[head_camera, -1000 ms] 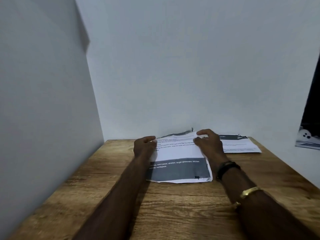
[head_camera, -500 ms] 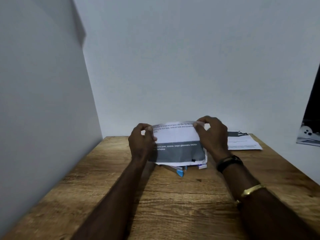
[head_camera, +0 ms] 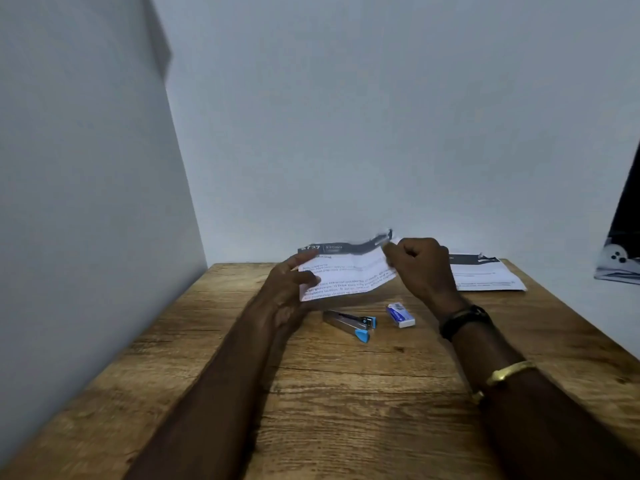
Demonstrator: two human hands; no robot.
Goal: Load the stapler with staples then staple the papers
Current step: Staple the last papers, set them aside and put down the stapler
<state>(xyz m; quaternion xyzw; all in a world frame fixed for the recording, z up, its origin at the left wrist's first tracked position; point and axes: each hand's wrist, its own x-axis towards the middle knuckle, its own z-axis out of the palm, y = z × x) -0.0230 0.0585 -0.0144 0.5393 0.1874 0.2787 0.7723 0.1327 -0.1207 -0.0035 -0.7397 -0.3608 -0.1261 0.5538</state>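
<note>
Both hands hold a printed sheet [head_camera: 341,271] raised above the desk [head_camera: 346,393]. The left hand [head_camera: 289,289] supports its left edge with fingers spread; the right hand [head_camera: 420,268] pinches its top right corner. The stapler [head_camera: 349,322] lies on the desk below the sheet, the staple box [head_camera: 400,315] just beside it. More papers [head_camera: 485,277] rest at the far right.

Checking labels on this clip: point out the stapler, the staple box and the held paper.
stapler [head_camera: 348,321], head view, on its metal body.
staple box [head_camera: 400,315], head view, on its blue top face.
held paper [head_camera: 343,277], head view, on the printed middle between the hands.
</note>
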